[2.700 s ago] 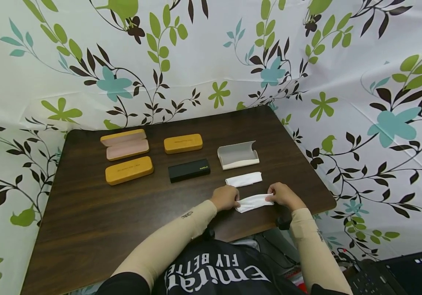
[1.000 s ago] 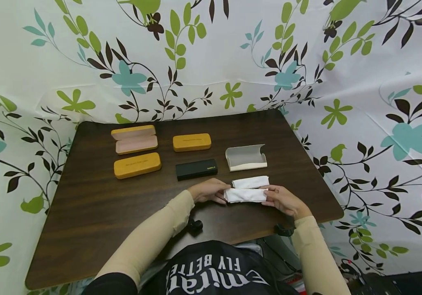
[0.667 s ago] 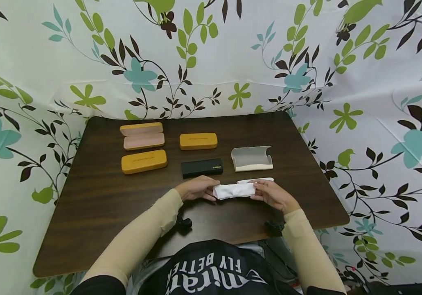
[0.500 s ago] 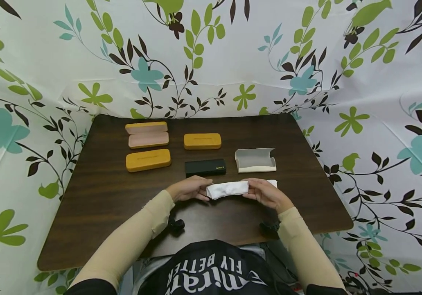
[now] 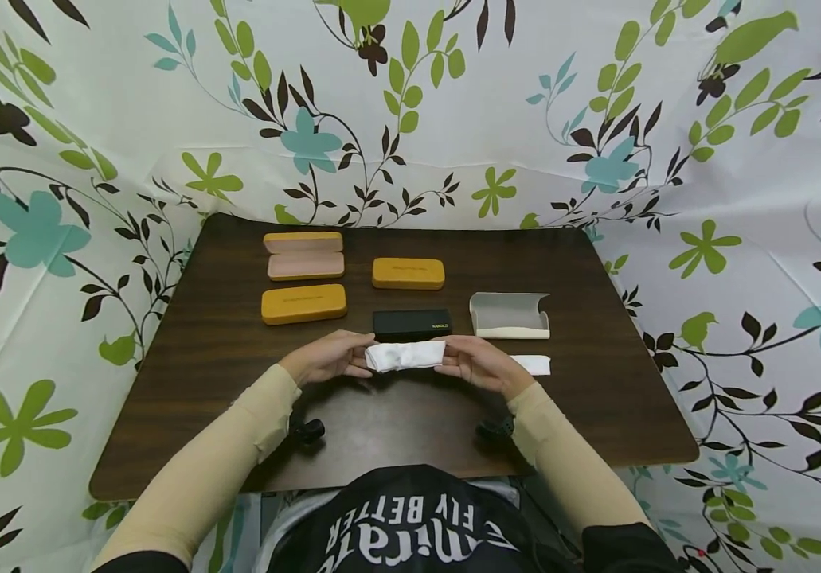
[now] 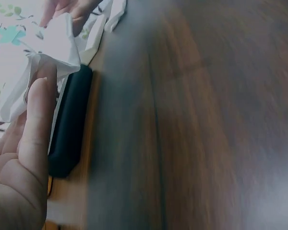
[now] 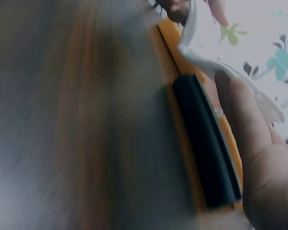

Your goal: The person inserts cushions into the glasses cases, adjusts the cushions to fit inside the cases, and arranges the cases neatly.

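Observation:
A folded white cloth [image 5: 404,356] is stretched sideways between the two hands, raised over the table in front of a black glasses case [image 5: 412,324]. My left hand [image 5: 330,356] pinches its left end, and my right hand [image 5: 482,364] pinches the right end. In the left wrist view the cloth [image 6: 62,40] drapes around the fingertips, with the black case [image 6: 72,122] behind. The right wrist view has the cloth [image 7: 201,55] pinched at the fingers too. A second folded white cloth [image 5: 533,365] lies on the table, partly hidden behind the right hand.
The brown table [image 5: 381,430] holds an open yellow case [image 5: 305,265] with pink lining, a shut yellow case [image 5: 303,305] and another yellow case [image 5: 408,274]. Right of the black case stands an open white case [image 5: 510,326]. A patterned curtain hangs behind.
Both hands have lifted the cloth off the table near the second cloth and carried it left, to before the black case. The cases and second cloth stay put; the head view has shifted.

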Demonstrator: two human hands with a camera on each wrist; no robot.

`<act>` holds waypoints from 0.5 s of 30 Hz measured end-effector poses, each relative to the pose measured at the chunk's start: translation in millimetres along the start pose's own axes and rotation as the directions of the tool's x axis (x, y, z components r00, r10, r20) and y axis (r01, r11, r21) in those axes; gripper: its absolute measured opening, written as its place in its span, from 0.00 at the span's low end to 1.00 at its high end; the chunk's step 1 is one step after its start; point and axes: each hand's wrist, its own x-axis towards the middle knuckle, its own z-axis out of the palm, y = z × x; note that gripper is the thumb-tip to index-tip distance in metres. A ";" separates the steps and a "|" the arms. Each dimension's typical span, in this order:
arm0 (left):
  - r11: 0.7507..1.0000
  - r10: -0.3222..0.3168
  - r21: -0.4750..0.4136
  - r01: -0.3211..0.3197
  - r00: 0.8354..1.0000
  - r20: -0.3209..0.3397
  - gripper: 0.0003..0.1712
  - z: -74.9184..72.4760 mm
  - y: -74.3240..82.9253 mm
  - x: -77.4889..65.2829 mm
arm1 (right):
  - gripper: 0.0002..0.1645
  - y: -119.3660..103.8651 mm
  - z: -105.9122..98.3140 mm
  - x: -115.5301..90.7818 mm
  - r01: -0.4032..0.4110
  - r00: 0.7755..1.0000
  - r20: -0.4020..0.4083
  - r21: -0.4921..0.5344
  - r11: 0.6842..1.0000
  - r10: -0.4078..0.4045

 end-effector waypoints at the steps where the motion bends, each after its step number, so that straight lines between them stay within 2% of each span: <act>1: 1.000 0.000 0.004 0.000 1.000 -0.004 0.27 -3.9 -0.5 -3.5 | 0.28 -1.1 4.1 4.6 -0.004 1.000 0.009 0.001 1.000 0.004; 8: 1.000 0.001 0.012 0.000 0.999 -0.038 0.28 -30.1 -3.3 -26.9 | 0.27 -9.2 30.0 36.1 -0.025 0.999 0.035 -0.016 1.000 0.025; 15: 1.000 0.031 0.003 -0.031 0.995 -0.093 0.26 -51.8 4.7 -49.3 | 0.28 -17.1 51.7 60.1 -0.058 0.997 0.047 -0.021 0.998 0.059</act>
